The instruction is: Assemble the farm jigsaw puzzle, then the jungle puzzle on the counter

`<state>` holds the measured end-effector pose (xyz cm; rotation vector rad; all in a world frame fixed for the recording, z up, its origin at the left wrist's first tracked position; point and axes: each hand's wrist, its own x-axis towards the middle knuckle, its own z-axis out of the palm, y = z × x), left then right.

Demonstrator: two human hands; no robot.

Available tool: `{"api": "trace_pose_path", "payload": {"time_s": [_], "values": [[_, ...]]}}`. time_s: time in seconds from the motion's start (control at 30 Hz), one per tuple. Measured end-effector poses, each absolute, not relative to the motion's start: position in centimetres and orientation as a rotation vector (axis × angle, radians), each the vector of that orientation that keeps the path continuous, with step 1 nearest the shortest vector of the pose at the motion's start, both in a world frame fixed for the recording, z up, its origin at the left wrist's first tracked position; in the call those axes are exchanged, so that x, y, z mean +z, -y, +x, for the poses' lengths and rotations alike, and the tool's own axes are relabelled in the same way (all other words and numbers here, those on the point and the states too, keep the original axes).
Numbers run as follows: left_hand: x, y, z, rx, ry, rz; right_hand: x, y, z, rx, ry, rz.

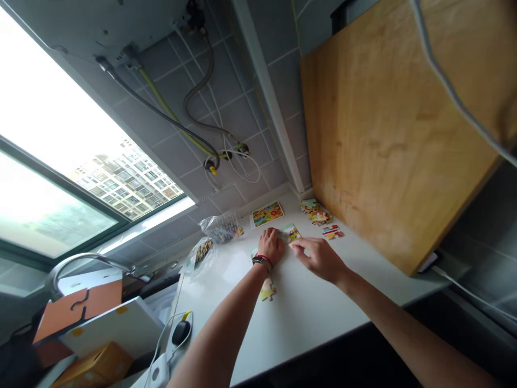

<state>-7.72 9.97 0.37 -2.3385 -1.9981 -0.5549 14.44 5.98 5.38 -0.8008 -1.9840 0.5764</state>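
Observation:
A partly joined jigsaw puzzle [291, 232] lies on the white countertop, green and red on its visible part. My left hand [270, 246], with a dark watch and red band at the wrist, rests palm down at its left side, fingers stretched out and partly hiding it. At the near right edge of the puzzle, my right hand [321, 260] has its fingers curled together; whatever is at the fingertips is too small to make out. More joined pieces [267, 291] show beneath my left wrist. Some loose pieces [333, 232] lie to the right, near a pile of pieces [317, 213].
A colourful picture card [267, 214] lies behind the puzzle. Clear plastic bags [221, 229] of pieces sit at the back left. A large wooden board [388, 140] leans along the right. A faucet [97, 261] and a power strip [159, 372] are at left.

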Motion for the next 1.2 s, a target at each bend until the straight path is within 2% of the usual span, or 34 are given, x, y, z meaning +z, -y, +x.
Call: {"api": "trace_pose_path", "payload": {"time_s": [0.2,0.4,0.9,1.2], "values": [[-0.2,-10.3,-8.2,-0.616,1.998,-2.355,2.4,-13.4,7.1,0.618,2.088,-0.778],[-0.6,-10.2,-9.0,-0.592,1.96,-2.395,-0.5,-14.0,7.8,0.742,1.976,-0.732],[1.8,-8.4,-9.6,0.171,1.643,-2.378,-0.7,-15.3,8.2,0.897,1.841,-0.907],[3.7,-5.9,-11.3,0.26,1.533,-2.439,-0.4,-15.3,8.2,0.869,1.89,-0.909]]}}
